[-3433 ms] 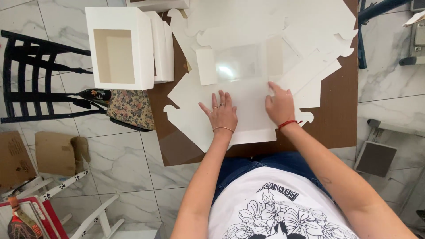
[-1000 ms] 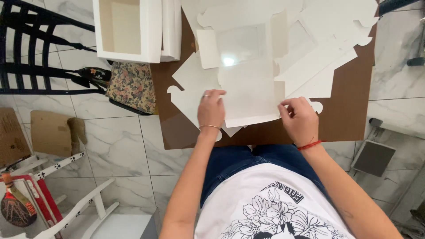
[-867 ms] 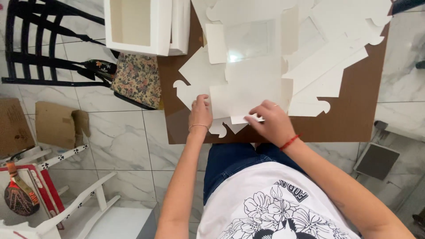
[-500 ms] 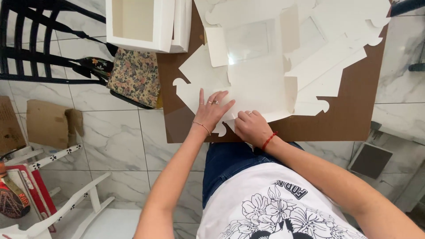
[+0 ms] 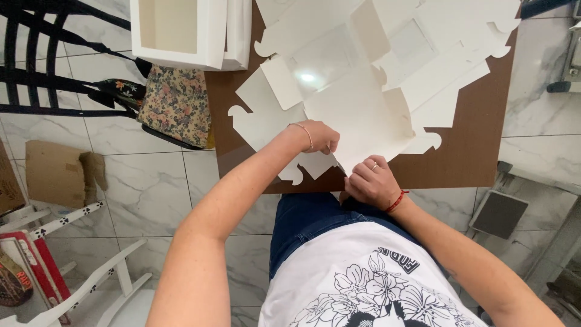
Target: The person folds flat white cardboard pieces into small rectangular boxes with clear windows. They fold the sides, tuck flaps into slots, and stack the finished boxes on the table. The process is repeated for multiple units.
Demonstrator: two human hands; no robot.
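A flat white cardboard box blank [image 5: 357, 112] with a clear window lies on the brown table [image 5: 472, 145]. Its near panel is lifted and tilted. My left hand [image 5: 318, 136] reaches under that panel from the left, fingers partly hidden by the card. My right hand [image 5: 372, 180] pinches the panel's near corner at the table's front edge. More white blanks [image 5: 448, 36] are stacked behind it.
An assembled white window box [image 5: 181, 30] stands at the table's far left corner. A black chair [image 5: 54, 60] with a floral cushion [image 5: 175, 103] is to the left. Cardboard pieces [image 5: 57, 172] and a white chair [image 5: 91, 290] are on the marble floor.
The near panel of the blank has been lifted off the table. My left hand slid under it and my right hand moved along the front edge to its corner.
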